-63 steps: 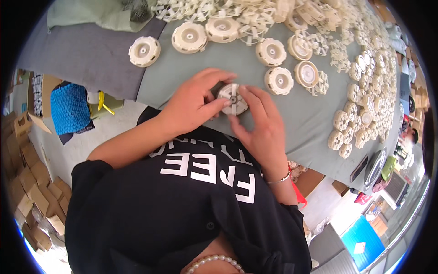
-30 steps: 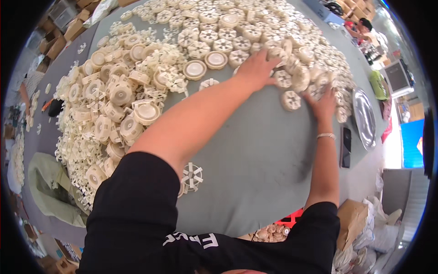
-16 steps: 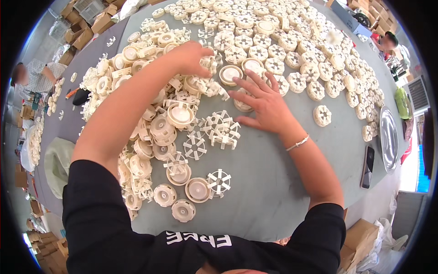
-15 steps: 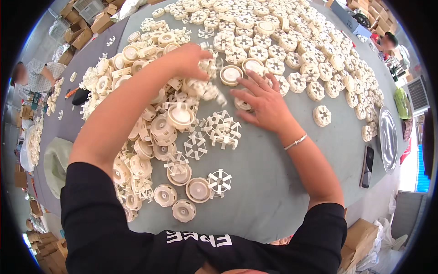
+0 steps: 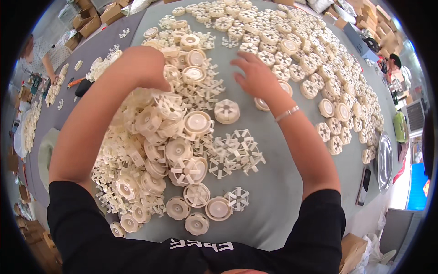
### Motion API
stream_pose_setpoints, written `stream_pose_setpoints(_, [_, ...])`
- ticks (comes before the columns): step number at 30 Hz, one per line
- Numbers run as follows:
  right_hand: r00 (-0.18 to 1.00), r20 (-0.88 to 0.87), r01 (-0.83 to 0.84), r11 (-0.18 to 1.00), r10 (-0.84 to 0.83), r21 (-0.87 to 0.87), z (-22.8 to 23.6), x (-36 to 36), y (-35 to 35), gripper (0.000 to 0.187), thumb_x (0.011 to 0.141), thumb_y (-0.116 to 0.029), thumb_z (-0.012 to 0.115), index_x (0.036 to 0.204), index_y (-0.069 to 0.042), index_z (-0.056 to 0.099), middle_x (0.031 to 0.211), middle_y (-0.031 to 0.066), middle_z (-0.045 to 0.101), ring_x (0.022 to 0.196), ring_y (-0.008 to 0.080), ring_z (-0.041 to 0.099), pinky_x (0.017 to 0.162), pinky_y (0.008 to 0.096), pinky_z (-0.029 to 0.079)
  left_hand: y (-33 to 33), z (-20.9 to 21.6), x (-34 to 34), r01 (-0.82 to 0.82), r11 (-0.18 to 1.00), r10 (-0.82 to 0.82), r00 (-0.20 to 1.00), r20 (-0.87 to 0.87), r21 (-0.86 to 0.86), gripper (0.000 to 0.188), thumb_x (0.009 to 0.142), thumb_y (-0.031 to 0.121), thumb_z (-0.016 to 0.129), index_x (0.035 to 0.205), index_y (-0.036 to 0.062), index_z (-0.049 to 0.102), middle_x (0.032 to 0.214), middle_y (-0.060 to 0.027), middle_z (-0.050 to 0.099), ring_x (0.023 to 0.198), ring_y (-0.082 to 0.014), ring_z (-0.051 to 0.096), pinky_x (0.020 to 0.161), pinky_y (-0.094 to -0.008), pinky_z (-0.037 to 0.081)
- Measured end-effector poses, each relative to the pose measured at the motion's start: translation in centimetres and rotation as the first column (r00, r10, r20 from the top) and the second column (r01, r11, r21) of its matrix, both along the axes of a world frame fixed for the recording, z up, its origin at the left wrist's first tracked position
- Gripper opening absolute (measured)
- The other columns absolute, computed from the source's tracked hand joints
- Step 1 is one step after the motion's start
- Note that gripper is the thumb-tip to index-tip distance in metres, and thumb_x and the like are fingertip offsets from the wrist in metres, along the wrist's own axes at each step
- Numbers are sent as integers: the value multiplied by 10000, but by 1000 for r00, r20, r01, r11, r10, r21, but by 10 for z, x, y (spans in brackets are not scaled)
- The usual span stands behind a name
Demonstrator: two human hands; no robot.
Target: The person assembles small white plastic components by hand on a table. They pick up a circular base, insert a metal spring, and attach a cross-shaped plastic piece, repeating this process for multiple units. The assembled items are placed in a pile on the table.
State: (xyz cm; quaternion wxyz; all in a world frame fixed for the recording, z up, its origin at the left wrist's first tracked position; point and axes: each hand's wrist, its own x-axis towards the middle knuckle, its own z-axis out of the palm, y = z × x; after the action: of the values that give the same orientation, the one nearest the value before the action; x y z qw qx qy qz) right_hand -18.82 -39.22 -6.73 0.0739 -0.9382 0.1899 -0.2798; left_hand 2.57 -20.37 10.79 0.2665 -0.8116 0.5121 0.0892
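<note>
While the left hand (image 5: 151, 67) is bent over cream parts (image 5: 148, 121) heaped on the table (image 5: 269, 201), its grip cannot be told; the right hand (image 5: 258, 77) is held with fingers spread.

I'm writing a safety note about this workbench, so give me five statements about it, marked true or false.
1. The left hand is at the heap of cream plastic parts. True.
2. The right wrist is bare. False: it wears a silver-coloured bracelet.
3. Many round cream plastic pieces are spread over the far right of the grey-green, cloth-covered table. True.
4. The right hand grips the dark rectangular phone. False: the hand is open with nothing seen in it, and the phone lies at the table's right edge.
5. A shiny silver oval tray lies beside the phone. True.
</note>
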Motion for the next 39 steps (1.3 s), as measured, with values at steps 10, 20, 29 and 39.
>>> stream_pose_setpoints(10, [927,-364,-90,996,87,8,-22,106,-66,241,948,-137,586,977,8,776,1065,272,756,997,474,722,904,566,576,204,41,86,-264,761,71,942,-329,-593,355,937,304,805,1176,44,770,985,-56,747,972,-161,730,873,-341,577])
stream_pose_setpoints(20, [985,-71,-142,975,156,171,28,19,79,153,945,24,579,988,-9,722,1207,178,735,1133,381,695,978,449,555,437,-114,94,-632,480,453,772,-445,-608,237,929,129,614,1073,-24,721,1006,-193,736,980,-288,740,876,-456,586])
stream_pose_setpoints(29, [990,81,-138,888,114,438,51,-91,206,176,961,56,653,1093,-13,748,1181,138,764,1077,281,740,932,375,583,436,-185,254,-767,564,818,570,79,-306,886,1037,610,496,1676,13,355,1739,-285,293,1628,-427,256,1318,-549,207])
stream_pose_setpoints(39, [999,4,-48,987,48,155,16,-148,327,473,847,-180,846,1296,-92,725,1374,179,684,1245,395,640,1119,472,478,411,-211,173,-221,568,361,933,-2,-793,462,1032,434,586,1289,66,696,1266,-251,684,1166,-441,660,998,-521,538])
